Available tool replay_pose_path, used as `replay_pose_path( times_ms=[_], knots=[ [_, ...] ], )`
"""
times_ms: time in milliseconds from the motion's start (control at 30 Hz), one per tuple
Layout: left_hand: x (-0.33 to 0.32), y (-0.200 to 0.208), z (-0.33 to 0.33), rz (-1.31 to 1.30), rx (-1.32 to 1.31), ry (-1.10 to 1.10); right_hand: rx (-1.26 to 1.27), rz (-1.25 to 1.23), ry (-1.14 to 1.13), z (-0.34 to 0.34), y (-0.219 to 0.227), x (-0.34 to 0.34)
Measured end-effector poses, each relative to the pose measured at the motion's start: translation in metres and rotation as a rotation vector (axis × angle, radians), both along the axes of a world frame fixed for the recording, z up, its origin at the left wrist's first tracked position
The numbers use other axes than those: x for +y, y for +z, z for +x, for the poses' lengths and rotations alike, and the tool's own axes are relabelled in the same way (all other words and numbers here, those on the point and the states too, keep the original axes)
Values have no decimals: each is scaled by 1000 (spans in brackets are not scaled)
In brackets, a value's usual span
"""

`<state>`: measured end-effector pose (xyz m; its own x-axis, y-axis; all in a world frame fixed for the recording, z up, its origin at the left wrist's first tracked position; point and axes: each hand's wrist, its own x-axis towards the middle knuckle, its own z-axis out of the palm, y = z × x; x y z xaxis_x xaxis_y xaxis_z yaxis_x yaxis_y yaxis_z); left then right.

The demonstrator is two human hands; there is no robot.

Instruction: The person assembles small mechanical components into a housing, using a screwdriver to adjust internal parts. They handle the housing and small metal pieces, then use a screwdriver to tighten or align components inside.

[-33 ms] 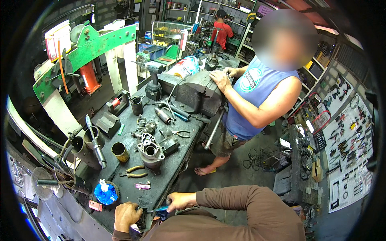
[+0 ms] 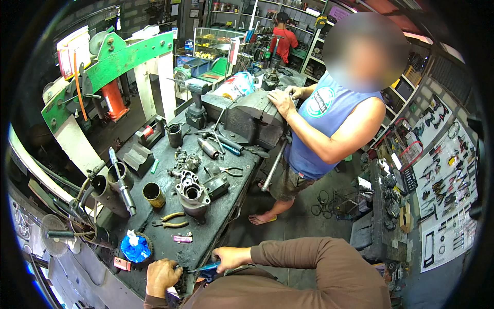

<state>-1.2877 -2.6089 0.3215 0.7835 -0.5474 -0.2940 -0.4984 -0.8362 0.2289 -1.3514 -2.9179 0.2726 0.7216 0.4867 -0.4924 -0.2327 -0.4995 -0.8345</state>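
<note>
At the bench's near edge, my right hand [image 2: 232,258] is closed around the blue handle of a screwdriver-like tool [image 2: 210,267]. Its thin shaft points left, toward my left hand [image 2: 163,277]. The left hand's fingers are curled over a dark part [image 2: 180,282], mostly hidden beneath them, so its kind does not show. Just beyond my hands lie a small pink packet [image 2: 182,239] and yellow-handled pliers [image 2: 172,221]. A blue plastic bag [image 2: 136,248] sits in a round container left of them, beside a small red-and-white box [image 2: 122,263].
A metal housing [image 2: 193,190] stands mid-bench [image 2: 167,247], near an open can [image 2: 154,194]. Farther back are a cordless drill [image 2: 197,103] and a large vise [image 2: 254,118], where a co-worker [image 2: 334,121] rests both hands. A green press frame [image 2: 110,72] rises at left.
</note>
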Motion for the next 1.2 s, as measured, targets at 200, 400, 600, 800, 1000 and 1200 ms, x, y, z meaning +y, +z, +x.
replay_pose_path(
  times_ms=[200, 400, 600, 800, 1000, 1200],
  knots=[
    [-5, 0, 9, -14, -25, -28, -917, -306, 424, -2, 14, -9],
    [-8, 0, 1, -9, -64, -16, 633, 78, -457, 5, 3, 10],
    [-4, 0, 6, -41, -18, 8, -553, -152, 159, -3, 2, -11],
    [-2, -4, 2, -17, -54, 11, -621, -112, 85, -12, -7, -1],
    [-1, -1, 3, -22, -41, 12, 409, 40, -230, 3, -9, -3],
    [-4, 1, 7, -14, -14, 14, -817, -276, 354, -12, 8, -15]
  ],
)
